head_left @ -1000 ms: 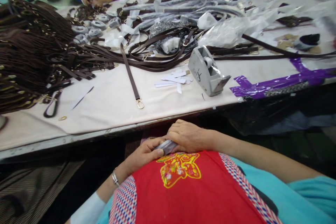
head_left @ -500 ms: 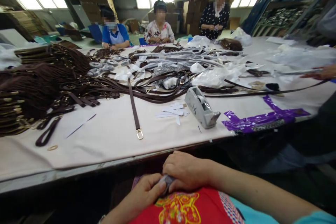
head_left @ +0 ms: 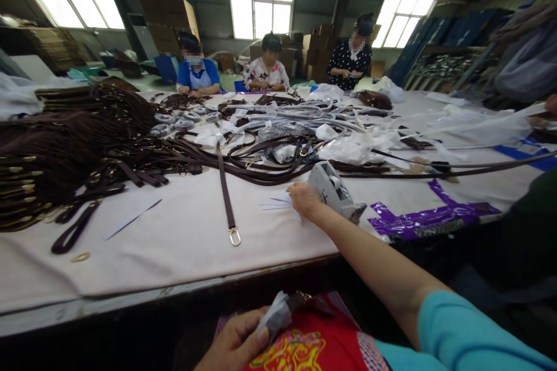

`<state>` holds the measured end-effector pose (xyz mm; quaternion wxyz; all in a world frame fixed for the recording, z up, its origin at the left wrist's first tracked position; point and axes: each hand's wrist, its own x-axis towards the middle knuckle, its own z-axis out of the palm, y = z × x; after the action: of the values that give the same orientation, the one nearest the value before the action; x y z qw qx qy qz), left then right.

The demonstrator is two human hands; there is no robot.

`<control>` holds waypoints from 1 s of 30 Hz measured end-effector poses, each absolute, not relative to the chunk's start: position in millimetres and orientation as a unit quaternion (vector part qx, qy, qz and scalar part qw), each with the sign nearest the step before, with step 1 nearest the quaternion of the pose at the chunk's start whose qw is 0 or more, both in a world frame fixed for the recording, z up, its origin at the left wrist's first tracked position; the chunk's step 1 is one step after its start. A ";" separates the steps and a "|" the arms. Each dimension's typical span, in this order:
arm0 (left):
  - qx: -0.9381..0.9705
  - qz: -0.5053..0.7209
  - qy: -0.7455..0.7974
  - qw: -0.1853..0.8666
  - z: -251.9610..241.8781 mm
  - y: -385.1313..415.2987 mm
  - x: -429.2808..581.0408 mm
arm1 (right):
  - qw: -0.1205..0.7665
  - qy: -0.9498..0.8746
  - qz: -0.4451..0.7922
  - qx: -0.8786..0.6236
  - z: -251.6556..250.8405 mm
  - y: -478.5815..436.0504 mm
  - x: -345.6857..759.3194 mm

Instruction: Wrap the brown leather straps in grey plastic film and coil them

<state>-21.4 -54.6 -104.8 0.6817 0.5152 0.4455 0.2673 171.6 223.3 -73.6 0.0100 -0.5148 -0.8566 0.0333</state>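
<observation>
Low at my lap, my left hand [head_left: 241, 337] is closed around a strap bundle [head_left: 278, 316] in greyish-white wrapping; a dark end with a gold clasp [head_left: 304, 295] sticks out past it. My right hand [head_left: 304, 200] reaches over the table, fingers together on the white paper strips [head_left: 276, 204]; how many it grips is hidden. Right beside this hand stands a grey tape dispenser [head_left: 335, 191]. A dark brown strap [head_left: 225, 188] with a gold clasp [head_left: 235, 236] lies left of the strips.
Brown straps are heaped in a big pile [head_left: 78, 145] at left. Wrapped grey straps [head_left: 287, 119] and clear plastic bags [head_left: 361, 145] lie mid-table. Purple tape [head_left: 418, 220] covers the right edge. Three co-workers sit or stand opposite; another person's hand [head_left: 550, 105] shows at far right.
My right hand has left the bundle at my lap and moved forward to the paper strips. My left hand keeps the bundle, now more exposed. The view has tilted up slightly.
</observation>
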 end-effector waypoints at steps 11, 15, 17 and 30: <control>0.508 0.298 0.452 0.670 -125.1 -57.5 -28.4 | -0.105 -0.859 -0.013 -0.501 -81.7 245.5 170.7; 0.533 0.294 0.440 0.660 -123.8 -55.8 -27.5 | -0.093 -0.859 -0.004 -0.504 -85.2 245.1 177.1; 0.537 0.289 0.440 0.659 -118.8 -55.7 -26.7 | -0.087 -0.855 0.006 -0.511 -84.9 247.5 178.0; 0.520 0.291 0.472 0.650 -112.9 -59.0 -27.6 | 0.148 -0.806 0.072 -0.568 -74.1 245.4 187.1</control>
<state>-27.6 -59.0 -112.9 0.6501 0.5199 0.4717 0.2908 187.1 245.4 -74.1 0.1483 -0.5679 -0.8064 0.0723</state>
